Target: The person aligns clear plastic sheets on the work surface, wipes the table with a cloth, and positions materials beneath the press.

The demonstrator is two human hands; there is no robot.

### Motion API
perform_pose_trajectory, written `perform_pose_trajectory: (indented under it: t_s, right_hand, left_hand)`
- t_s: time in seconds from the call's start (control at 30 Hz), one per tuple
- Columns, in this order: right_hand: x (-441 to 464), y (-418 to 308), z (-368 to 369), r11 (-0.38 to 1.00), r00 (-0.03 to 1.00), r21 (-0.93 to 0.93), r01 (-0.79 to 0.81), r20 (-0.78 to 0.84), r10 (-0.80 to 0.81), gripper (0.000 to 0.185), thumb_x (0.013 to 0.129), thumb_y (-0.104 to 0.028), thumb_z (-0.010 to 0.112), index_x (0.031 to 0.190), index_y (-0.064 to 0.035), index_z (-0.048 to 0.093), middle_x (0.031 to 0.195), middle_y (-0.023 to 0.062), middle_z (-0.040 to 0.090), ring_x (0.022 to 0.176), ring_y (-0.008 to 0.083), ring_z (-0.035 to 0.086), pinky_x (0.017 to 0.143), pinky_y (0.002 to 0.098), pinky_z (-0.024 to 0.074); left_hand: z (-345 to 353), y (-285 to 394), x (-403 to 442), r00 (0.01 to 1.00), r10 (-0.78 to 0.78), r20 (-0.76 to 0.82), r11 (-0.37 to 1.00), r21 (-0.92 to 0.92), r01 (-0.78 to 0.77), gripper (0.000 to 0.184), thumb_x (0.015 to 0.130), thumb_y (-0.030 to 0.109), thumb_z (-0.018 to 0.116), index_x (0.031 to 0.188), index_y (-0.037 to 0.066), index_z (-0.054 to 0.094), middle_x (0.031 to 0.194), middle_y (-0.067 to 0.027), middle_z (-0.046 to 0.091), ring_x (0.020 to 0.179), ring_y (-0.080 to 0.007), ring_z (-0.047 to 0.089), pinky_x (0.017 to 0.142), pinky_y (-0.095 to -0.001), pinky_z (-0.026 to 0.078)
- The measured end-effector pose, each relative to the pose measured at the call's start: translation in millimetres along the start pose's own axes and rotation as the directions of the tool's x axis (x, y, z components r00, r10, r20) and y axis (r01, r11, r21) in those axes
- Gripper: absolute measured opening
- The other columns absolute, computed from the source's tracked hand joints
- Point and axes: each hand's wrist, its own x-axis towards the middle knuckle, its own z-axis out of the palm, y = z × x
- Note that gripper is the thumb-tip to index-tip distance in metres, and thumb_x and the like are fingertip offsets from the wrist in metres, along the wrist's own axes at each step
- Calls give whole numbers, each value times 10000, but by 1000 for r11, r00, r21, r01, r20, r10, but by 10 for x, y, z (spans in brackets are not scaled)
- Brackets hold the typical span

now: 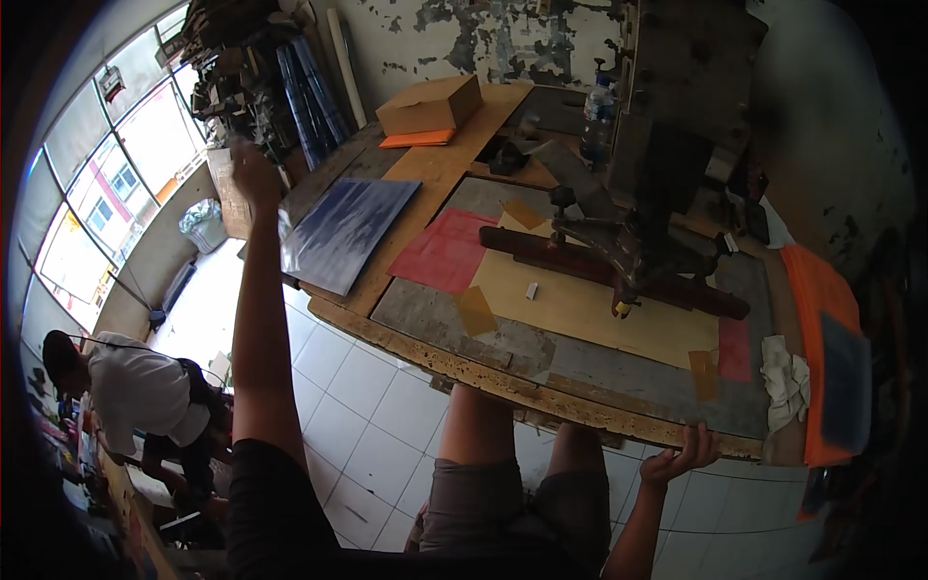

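My left hand point(256, 176) is raised at the end of an outstretched arm, beyond a stack of bluish plastic-covered sheets point(350, 232). Motion blurs its fingers, and whether they hold anything is unclear. At the front of the worktable, my right hand point(682, 454) curls its fingers over the table's edge point(580, 411). Before me a heavy press with a dark red bar point(541, 248) stands over a yellowish sheet point(628, 327). A small white piece point(532, 290) lies on that sheet. Red sheets point(443, 253) show at its ends, beside brown tape strips point(474, 311).
A cardboard box point(430, 104) sits on an orange sheet point(418, 139) at the back. At right are a crumpled white cloth point(784, 377) and an orange stack point(822, 329). A plastic bottle point(595, 121) stands behind. Lower left, a person in a white shirt point(145, 391) bends over.
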Motion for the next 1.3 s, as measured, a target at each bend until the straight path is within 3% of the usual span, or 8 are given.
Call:
perform_pose_trajectory:
  t_s: [0.27,0.43,0.57,0.63,0.7,0.93,1.03,1.3]
  right_hand:
    - [105,-103,46,997,998,80,-14,-59,19,489,1209,-377,343,1455,-45,605,1597,175,558,1590,428,386,1284,652,252]
    - [312,-333,-294,975,984,165,-150,124,130,455,1194,-364,408,1405,-37,643,1569,173,595,1572,435,422,1287,668,252]
    - [484,-738,-680,847,943,442,-295,275,185,620,1172,-513,420,1522,-34,598,1529,169,634,1448,419,554,1270,598,313]
    - [718,-1031,-888,796,884,517,-313,464,47,712,1164,-520,456,1634,15,468,1536,206,607,1388,384,602,1196,537,428]
    - [856,-1355,-951,363,757,679,-638,639,137,816,1142,-446,608,1744,-6,277,1459,233,642,1214,306,710,1026,447,567]
    - [863,-879,-1229,-69,326,361,-930,896,301,828,1114,-68,667,1769,-50,160,1194,203,760,810,249,807,679,335,647]
    - [1007,-557,-1335,-70,329,370,-927,886,326,791,1100,-51,664,1758,-41,226,1164,197,768,846,239,808,731,333,649]
    - [1981,960,-799,944,819,-123,-307,471,327,694,1079,-358,765,1670,-100,509,1657,221,521,1571,398,493,1277,560,411]
  left_hand:
    - [-2326,1329,1173,992,100,-73,746,-654,-124,581,1059,-226,323,1507,10,608,1731,-208,485,1514,-362,599,1226,-461,573]
    - [-2946,2695,408,931,117,345,424,-866,267,725,1118,372,583,1765,113,383,1823,-176,375,1647,-401,419,1308,-584,414]
    - [-3416,3832,-916,797,413,440,93,-891,444,943,1062,155,618,1832,77,80,1912,-190,71,1740,-398,188,1329,-614,311]
    - [-3769,4425,-1404,705,480,521,-84,-773,629,947,1111,442,550,1827,59,62,1912,-192,44,1737,-428,179,1343,-602,292]
    - [-4005,4798,-1838,576,572,584,-226,-563,795,901,1122,417,548,1826,56,117,1912,-196,44,1748,-400,157,1351,-577,283]
    - [-4075,4275,-1922,463,761,454,166,-827,538,693,990,227,729,1647,82,563,1659,-199,593,1580,-422,498,1349,-621,289]
    - [-4048,3855,-2110,453,680,576,494,-817,297,667,954,272,776,1587,121,629,1685,-131,582,1602,-379,484,1355,-627,266]
    - [-4107,3813,-2493,440,634,636,583,-767,267,670,1005,428,785,1592,143,631,1778,-55,472,1693,-337,345,1361,-706,158]
